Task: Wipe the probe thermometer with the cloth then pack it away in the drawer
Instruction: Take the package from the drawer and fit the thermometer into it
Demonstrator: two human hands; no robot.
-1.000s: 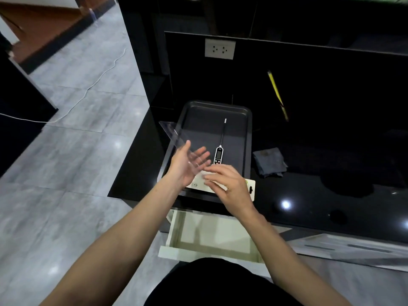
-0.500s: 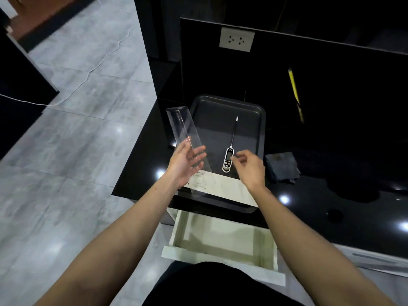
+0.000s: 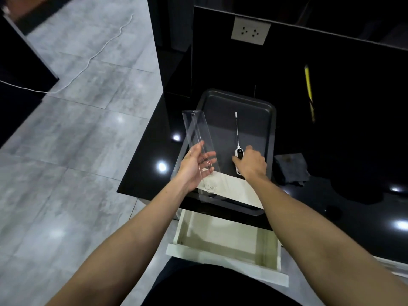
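The probe thermometer (image 3: 237,138) lies in a dark metal tray (image 3: 272,120), its white handle near me and its thin probe pointing away. My right hand (image 3: 251,163) is closed around the handle, fingers on both sides of it. My left hand (image 3: 195,165) holds a clear plastic package shell (image 3: 197,133) upright over the tray's left side. A white backing card (image 3: 234,188) lies across the tray's near end. The grey cloth (image 3: 291,167) sits crumpled on the black counter, right of the tray. Below the counter, the pale drawer (image 3: 223,259) stands pulled out, nothing visible inside it.
The black glossy counter (image 3: 145,171) ends at a corner left of the tray, with grey tiled floor beyond. A black back panel with a wall socket (image 3: 250,32) rises behind the tray. A yellow pencil-like stick (image 3: 309,91) lies at the back right. A white cable (image 3: 88,62) runs across the floor.
My right hand left the backing card and moved forward onto the thermometer handle. My left hand lifted the clear shell upright off the card.
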